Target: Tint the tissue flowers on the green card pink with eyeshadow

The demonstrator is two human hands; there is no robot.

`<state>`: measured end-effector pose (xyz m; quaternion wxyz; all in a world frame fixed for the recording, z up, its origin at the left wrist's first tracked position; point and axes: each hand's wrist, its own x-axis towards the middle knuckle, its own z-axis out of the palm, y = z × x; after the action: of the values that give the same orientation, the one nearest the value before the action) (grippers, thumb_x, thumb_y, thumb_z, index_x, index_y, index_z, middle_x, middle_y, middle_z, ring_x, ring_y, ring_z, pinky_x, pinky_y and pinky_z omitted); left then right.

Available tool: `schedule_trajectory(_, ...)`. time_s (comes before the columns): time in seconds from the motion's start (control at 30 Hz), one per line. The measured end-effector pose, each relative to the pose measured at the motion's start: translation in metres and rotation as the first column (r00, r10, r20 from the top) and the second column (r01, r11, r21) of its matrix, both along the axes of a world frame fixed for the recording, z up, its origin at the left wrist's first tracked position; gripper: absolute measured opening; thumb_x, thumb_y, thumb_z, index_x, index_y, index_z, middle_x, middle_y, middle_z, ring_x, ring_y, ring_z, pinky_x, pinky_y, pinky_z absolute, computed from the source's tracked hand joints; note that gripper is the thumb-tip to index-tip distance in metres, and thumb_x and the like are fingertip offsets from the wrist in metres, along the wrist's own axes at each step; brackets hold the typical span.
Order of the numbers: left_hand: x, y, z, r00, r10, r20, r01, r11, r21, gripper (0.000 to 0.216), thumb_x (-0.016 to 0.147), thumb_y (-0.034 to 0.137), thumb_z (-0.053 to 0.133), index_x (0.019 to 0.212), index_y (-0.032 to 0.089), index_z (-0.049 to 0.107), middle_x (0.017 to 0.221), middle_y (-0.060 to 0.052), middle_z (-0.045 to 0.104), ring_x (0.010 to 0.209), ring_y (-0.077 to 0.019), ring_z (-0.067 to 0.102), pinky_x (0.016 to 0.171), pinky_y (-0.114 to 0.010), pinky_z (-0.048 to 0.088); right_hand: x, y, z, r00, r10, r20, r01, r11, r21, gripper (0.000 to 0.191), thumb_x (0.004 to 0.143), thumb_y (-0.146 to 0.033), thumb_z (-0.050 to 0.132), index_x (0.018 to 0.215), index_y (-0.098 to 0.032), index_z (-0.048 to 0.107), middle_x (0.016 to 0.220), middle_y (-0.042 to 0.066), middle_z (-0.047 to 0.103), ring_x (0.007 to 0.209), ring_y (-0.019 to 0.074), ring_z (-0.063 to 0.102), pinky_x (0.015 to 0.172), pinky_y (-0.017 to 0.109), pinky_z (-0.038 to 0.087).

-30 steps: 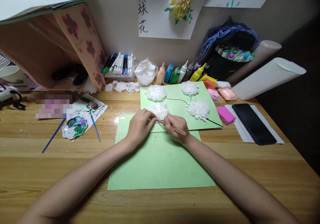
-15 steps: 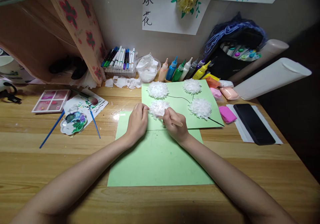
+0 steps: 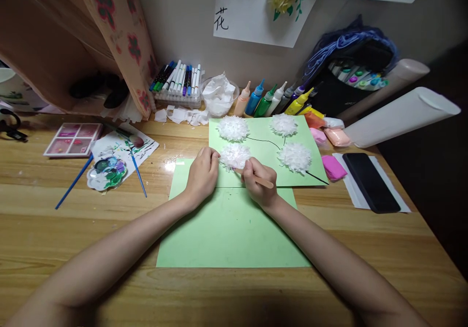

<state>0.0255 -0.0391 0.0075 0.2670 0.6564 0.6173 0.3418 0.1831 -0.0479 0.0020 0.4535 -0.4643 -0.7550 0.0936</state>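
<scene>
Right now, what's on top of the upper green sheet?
Four white flowers and black lines are on the sheet. The right hand, gripping a stick, and the left hand hide parts of its near edge. The paper under the flowers and hands can't be seen.

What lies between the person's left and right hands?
In the head view, the near-left white flower, on its green sheet, lies between the left hand and the right hand, as does the tip of the flat stick.
</scene>
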Motion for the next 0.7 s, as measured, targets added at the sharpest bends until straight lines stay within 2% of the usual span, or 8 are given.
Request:
schedule_trajectory(0.13,0.0005,0.0004,0.0003,1.0,-0.001,-0.013,0.001,1.0,0.008,0.019,0.095,0.024,0.032,0.083,0.021,0.047,0.087,-0.004,0.057,0.085,-0.0184,0.053,0.075,-0.031,0.039,-0.0018,0.0005,-0.0002,1.0,-0.006,-0.01,0.006,0.999,-0.035,0.034,0.092,-0.021,0.037,0.058,-0.022,0.035,0.043,-0.005,0.047,0.037,0.0085,0.045,0.041,0.022,0.032)
schedule_trajectory(0.47,0.001,0.0004,-0.0002,1.0,-0.008,-0.022,0.008,1.0,0.001,0.017,0.094,0.022,0.034,0.083,0.021,0.046,0.088,-0.004,0.058,0.085,-0.0185,0.053,0.075,-0.03,0.04,-0.0061,-0.0008,-0.0016,0.983,-0.025,-0.183,-0.023,0.966,-0.257,0.034,0.094,-0.031,0.039,0.062,-0.022,0.039,0.048,-0.004,0.056,0.042,0.0101,0.057,0.043,0.021,0.042)
schedule_trajectory(0.7,0.0009,0.0005,0.0003,1.0,-0.002,-0.016,0.002,1.0,0.001,0.016,0.093,0.021,0.035,0.083,0.02,0.047,0.087,-0.003,0.058,0.083,-0.0175,0.053,0.073,-0.029,0.039,-0.008,0.0002,0.0024,0.963,-0.057,-0.265,-0.036,0.942,-0.333,0.036,0.096,-0.034,0.037,0.061,-0.021,0.039,0.052,-0.003,0.055,0.044,0.0099,0.057,0.043,0.021,0.041)
